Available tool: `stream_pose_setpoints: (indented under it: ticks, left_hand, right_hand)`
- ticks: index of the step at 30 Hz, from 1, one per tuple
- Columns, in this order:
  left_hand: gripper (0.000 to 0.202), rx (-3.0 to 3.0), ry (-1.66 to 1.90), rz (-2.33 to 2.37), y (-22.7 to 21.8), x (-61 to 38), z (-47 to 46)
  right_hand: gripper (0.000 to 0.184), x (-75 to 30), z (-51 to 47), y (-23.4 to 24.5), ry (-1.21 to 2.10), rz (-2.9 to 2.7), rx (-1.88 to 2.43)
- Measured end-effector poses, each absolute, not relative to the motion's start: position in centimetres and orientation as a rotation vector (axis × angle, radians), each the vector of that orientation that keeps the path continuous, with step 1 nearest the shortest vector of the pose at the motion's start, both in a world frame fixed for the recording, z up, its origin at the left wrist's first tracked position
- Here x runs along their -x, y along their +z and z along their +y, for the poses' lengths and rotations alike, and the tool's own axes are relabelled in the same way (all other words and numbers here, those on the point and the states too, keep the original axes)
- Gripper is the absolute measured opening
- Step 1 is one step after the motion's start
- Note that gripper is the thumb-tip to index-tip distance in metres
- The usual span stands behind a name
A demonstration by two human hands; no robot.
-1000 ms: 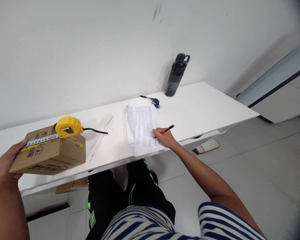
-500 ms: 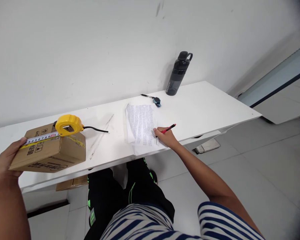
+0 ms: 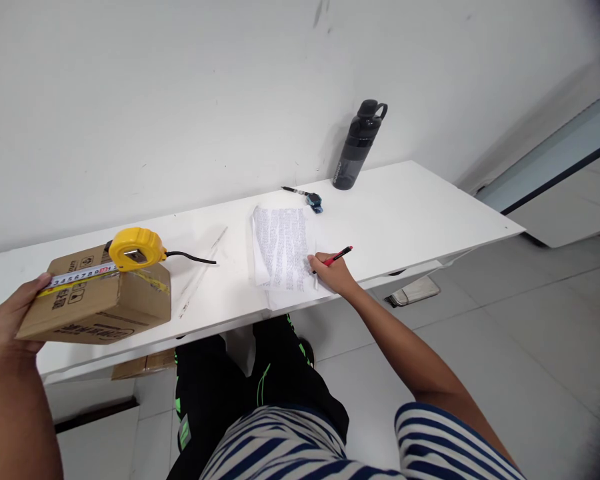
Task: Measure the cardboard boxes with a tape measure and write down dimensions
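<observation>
My left hand (image 3: 17,313) grips the left end of a brown cardboard box (image 3: 95,303), thumb on top at the end of the tape blade. A yellow tape measure (image 3: 137,247) sits on the box, its blade (image 3: 83,275) drawn out across the top face and a black strap hanging off to the right. My right hand (image 3: 334,273) is closed around a red and black pen (image 3: 339,255) and rests at the right edge of a sheet of paper (image 3: 283,250) covered in dense handwriting. The pen's tip is hidden by the fingers.
Behind the paper on the white table (image 3: 405,220) lie a second pen (image 3: 294,191) and a dark wristwatch (image 3: 314,201). A dark water bottle (image 3: 356,150) stands near the wall. A clear strip (image 3: 203,272) lies between box and paper. Another cardboard box (image 3: 143,365) shows below the table.
Almost nothing differs. The view has shifted very slightly; both hands keep their holds, and the box and tape measure stay in place.
</observation>
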State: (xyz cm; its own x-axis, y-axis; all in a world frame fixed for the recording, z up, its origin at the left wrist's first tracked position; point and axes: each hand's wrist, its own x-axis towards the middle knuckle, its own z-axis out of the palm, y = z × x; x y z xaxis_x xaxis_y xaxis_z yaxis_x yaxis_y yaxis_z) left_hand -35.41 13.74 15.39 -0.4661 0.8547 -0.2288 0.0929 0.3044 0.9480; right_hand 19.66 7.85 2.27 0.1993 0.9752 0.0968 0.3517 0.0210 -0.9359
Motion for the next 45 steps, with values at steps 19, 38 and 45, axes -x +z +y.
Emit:
stream_pose_setpoints:
  ticks: [19,38,45]
  left_hand:
    - [0.028,-0.777,1.279,1.688,16.3,33.2,12.0]
    - [0.053,-0.916,1.412,1.443,12.9,34.9,9.8]
    - [0.052,-1.082,1.315,1.632,14.0,35.7,9.3]
  right_hand:
    - [0.039,-19.9,7.4,2.0,0.76,-1.357,1.581]
    - [0.055,-14.9,9.1,3.9,-0.007,-1.851,1.816]
    - [0.065,-2.4,10.3,11.4,0.497,-1.952,1.076]
